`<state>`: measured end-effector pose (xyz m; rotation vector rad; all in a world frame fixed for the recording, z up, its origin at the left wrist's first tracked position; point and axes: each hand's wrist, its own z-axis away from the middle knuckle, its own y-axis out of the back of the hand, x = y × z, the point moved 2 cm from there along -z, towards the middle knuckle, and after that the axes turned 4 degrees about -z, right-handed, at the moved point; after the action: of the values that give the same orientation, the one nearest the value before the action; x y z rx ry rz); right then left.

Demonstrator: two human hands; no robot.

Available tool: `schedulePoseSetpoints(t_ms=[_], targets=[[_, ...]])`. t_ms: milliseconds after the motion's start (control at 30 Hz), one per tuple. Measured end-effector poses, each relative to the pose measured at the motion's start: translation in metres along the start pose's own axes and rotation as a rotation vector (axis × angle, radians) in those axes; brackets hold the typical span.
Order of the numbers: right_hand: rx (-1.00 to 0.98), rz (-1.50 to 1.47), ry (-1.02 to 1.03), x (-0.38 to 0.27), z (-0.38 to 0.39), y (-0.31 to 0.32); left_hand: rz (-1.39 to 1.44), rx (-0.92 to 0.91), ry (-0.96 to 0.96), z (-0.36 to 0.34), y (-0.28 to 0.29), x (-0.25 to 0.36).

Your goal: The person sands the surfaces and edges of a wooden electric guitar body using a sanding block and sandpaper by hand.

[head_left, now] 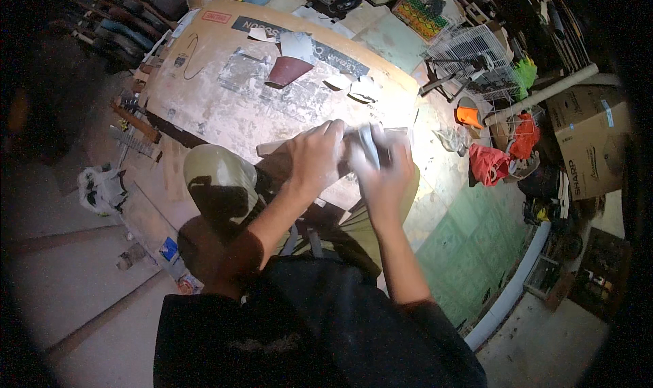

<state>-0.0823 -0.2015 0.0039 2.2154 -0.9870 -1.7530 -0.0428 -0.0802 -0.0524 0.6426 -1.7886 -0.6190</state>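
Observation:
In front of my knees lies a long, flat, brownish bar (271, 148), dusty and probably wooden, mostly hidden under my hands. My left hand (316, 150) is closed over its middle, fingers curled round the far edge. Close beside it, my right hand (388, 170) is smeared by motion. Its fingers pinch a folded, grey-white piece of sheet (369, 147) against the bar. Farther off, a curled dark red sheet of sandpaper (288, 71) lies by a pale sheet (297, 46) and torn scraps (364, 89).
Dust-covered cardboard (197, 68) spreads under the work. At the right stand a wire rack (469, 51), an orange-black object (468, 112), red bags (490, 165) and a cardboard box (590, 143). Tools (139, 123) and a white plastic bag (102, 189) lie at the left.

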Motion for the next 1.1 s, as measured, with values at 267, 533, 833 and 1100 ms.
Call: schedulePoseSetpoints(t_ms=[267,533,833,1100], targets=[[-0.002,-0.019,0.041,0.003,-0.004,-0.007,-0.023,-0.014,0.002,-0.004,0.002,-0.002],[-0.007,0.002,0.037,0.008,-0.008,-0.008,-0.051,0.006,0.011,-0.007,-0.002,-0.004],[0.063,0.027,0.170,0.002,-0.036,-0.017,-0.039,0.060,0.015,-0.009,0.004,0.006],[0.060,-0.126,-0.260,0.079,0.060,0.062,-0.113,-0.137,0.022,-0.018,0.015,-0.007]])
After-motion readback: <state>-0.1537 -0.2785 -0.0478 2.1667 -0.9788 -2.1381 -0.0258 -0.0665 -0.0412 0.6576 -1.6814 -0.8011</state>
